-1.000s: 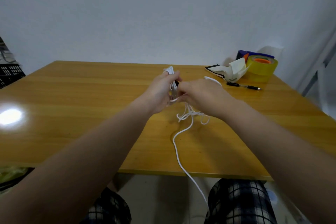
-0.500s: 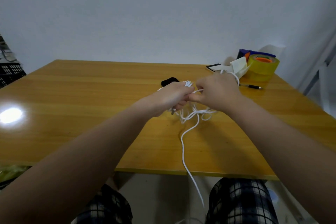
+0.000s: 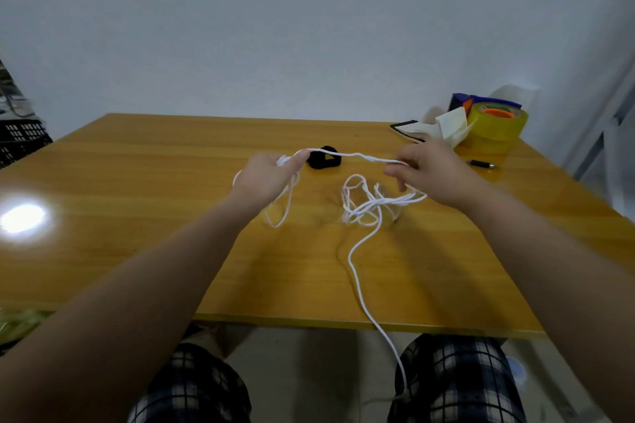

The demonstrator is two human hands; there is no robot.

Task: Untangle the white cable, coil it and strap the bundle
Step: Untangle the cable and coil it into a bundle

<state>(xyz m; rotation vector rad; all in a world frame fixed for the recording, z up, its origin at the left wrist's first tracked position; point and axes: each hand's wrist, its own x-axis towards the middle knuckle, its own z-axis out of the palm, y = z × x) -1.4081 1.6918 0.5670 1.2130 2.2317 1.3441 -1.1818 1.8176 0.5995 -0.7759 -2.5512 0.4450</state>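
- Your hands are apart: your left hand (image 3: 266, 178) grips loops of the white cable (image 3: 354, 155), and your right hand (image 3: 434, 175) pinches it.
- Between them the cable stretches left to right above the table (image 3: 137, 182).
- A tangle lies below your right hand, and the tail drops over the near edge.

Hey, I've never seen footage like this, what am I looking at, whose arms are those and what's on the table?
No machine here: a camera worn on a person's head looks forward and down, so both bare arms are the wearer's. The left hand pinches a thin white cable; the right hand holds it further along, a stretch running between them above the yellow wooden table. The rest lies tangled there, one end trailing off the near edge. Beyond sits a black strap loop; far right, a yellow tape roll, folded papers and a dark pen.
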